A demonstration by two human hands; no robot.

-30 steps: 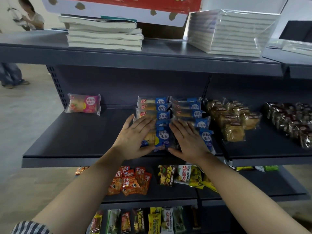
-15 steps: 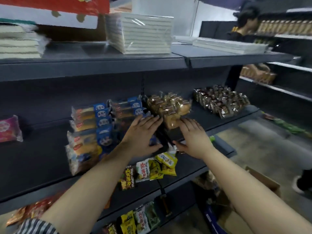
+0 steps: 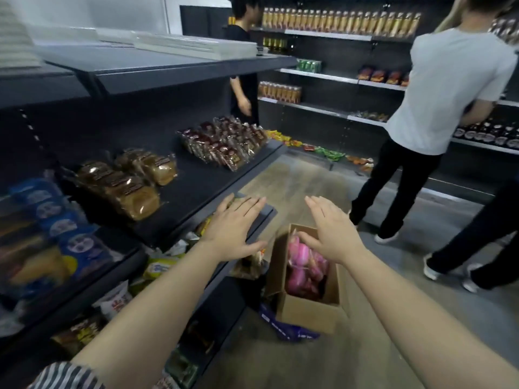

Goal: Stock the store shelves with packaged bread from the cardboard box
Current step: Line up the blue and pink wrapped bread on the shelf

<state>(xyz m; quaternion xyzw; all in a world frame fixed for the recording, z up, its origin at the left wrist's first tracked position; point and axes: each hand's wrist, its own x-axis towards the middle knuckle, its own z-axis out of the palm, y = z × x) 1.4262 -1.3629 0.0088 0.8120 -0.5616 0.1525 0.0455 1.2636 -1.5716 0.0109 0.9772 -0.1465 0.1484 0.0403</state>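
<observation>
Far left, mid shelf (image 3: 202, 178): I log a stack of blue bread packs (image 3: 56, 234), badly blurred, print unreadable. Right of them on the same shelf is a cluster of clear-wrapped brown loaves (image 3: 126, 186). Further along and well apart from the loaves is a block of dark-wrapped packs (image 3: 224, 141). Yellow and white snack packets (image 3: 163, 266) lie on the shelf below.

A striped sleeve (image 3: 64, 374) shows at the bottom-left corner.

Left hand (image 3: 236, 228): palm down, fingers straight and slightly spread, holding nothing. It lies over the front edge of the mid shelf, and I cannot tell whether it touches the edge.

Behind it, at the end of the aisle, a person in black (image 3: 244, 80) stands by the shelving.

Cardboard box (image 3: 306, 310): on the floor (image 3: 393, 304) just beside the shelf unit, top open, resting partly on a blue bag (image 3: 286, 329). Inside are pink-wrapped bread packs (image 3: 303, 265), heaped, count not readable.

Right hand (image 3: 331, 234): palm down, fingers straight, empty. It hovers over the far end of the box. I cannot tell whether it touches the packs. The two hands are apart.

Right side: a person in a white shirt (image 3: 449, 88) faces the far shelves with their back to me. At the right edge I see only the dark-trousered legs of another person (image 3: 477, 248).
</observation>
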